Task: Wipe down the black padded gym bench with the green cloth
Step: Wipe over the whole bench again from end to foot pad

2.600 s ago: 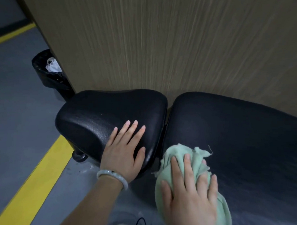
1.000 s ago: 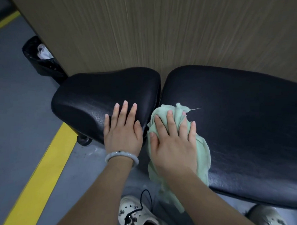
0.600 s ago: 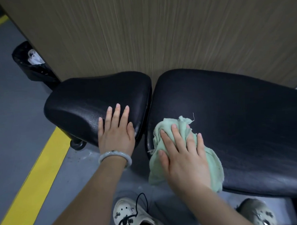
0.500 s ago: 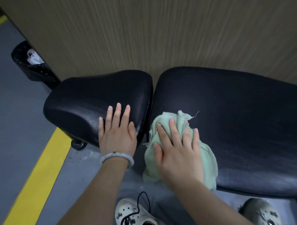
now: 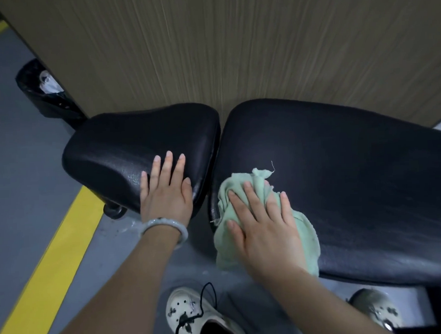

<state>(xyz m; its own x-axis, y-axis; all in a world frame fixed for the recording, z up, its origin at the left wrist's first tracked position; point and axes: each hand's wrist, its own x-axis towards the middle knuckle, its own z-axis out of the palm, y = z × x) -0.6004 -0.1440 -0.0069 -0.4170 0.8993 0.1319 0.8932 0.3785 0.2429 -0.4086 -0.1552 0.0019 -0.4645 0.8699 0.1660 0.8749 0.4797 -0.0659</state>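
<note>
Head view shows the right hand (image 5: 265, 225) pressing flat on the green cloth (image 5: 240, 186) at the near-left corner of the long pad (image 5: 354, 181). Left hand (image 5: 166, 194) rests flat, fingers straight, on the seat pad (image 5: 127, 143). Wiping looks mid-way; a faint sheen nearby may be dampness. Counted: 2 pads, 1 cloth, 2 shoes (image 5: 185, 312).
</note>
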